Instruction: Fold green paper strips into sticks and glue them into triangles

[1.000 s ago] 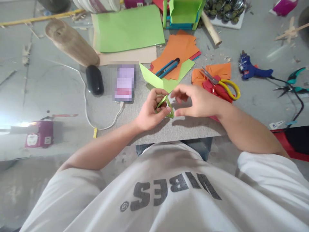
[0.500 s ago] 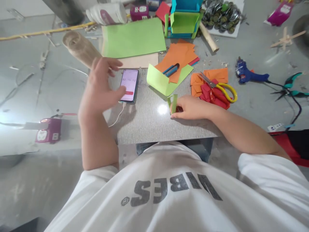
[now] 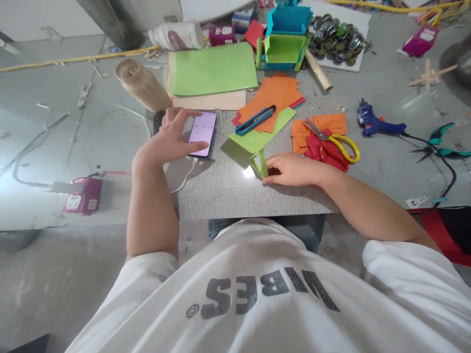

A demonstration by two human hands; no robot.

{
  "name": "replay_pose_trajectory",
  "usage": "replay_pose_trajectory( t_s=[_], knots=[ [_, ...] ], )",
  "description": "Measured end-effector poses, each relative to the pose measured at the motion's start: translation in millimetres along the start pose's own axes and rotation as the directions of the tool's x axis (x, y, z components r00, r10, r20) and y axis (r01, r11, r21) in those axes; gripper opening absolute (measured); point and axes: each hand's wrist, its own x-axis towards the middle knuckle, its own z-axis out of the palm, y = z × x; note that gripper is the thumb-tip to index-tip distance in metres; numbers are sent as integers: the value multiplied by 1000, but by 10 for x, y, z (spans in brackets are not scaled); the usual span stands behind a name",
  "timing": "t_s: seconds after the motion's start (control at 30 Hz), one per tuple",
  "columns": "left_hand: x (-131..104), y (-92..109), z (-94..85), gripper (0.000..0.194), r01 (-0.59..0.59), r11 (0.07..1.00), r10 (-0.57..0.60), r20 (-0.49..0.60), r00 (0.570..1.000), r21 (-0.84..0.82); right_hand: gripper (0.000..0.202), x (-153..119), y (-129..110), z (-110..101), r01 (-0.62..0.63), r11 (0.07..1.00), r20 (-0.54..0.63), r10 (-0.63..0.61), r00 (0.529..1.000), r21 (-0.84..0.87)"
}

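Note:
My left hand (image 3: 174, 137) is over the left side of a phone (image 3: 203, 133) with a lit timer screen; its thumb and fingers are spread across the phone's edges. A white cable runs from the phone's lower end. My right hand (image 3: 290, 169) rests on the table and pinches a small folded green paper frame (image 3: 262, 164). Just beyond it lies a light green sheet (image 3: 253, 139), partly under orange paper (image 3: 277, 95). A blue cutter (image 3: 255, 120) sits on the orange paper. Yellow-handled scissors (image 3: 340, 144) rest on folded orange and red pieces.
A tan bottle (image 3: 143, 86) stands behind my left hand. Farther back are a large green sheet (image 3: 215, 68), a blue and green paper structure (image 3: 287, 37) and a tray of bottle caps (image 3: 336, 41). A blue glue gun (image 3: 380, 120) and pliers (image 3: 441, 142) lie right.
My left hand has moved right and down onto the phone. The light green sheet's raised part now lies flatter. My right hand stays on the small green frame, which has tilted.

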Motion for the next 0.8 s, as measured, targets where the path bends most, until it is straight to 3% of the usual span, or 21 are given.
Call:
replay_pose_trajectory(
  t_s=[0.1,0.2,0.37,0.47,0.57,0.8],
  knots=[
    [36,24,114,73,-35,999,38,-67,997,39,13,-9,-14,-5,-3,1000,-3,3,1000,6],
    [68,53,220,67,-24,996,30,-65,997,85,20,-19,-14,-8,-10,1000,-2,10,1000,9],
    [87,90,249,65,-4,988,9,-34,999,156,15,-17,-6,-11,-10,1000,13,10,1000,20],
    [69,118,211,73,2,980,0,-11,1000,198,17,-12,-6,-11,-11,1000,17,10,1000,15],
    [45,136,181,83,-10,977,23,-56,998,211,14,-16,-4,-10,-16,1000,17,15,1000,14],
    [40,119,152,106,-38,997,47,-125,991,74,14,-21,44,-8,11,999,18,-12,1000,47]
  ],
)
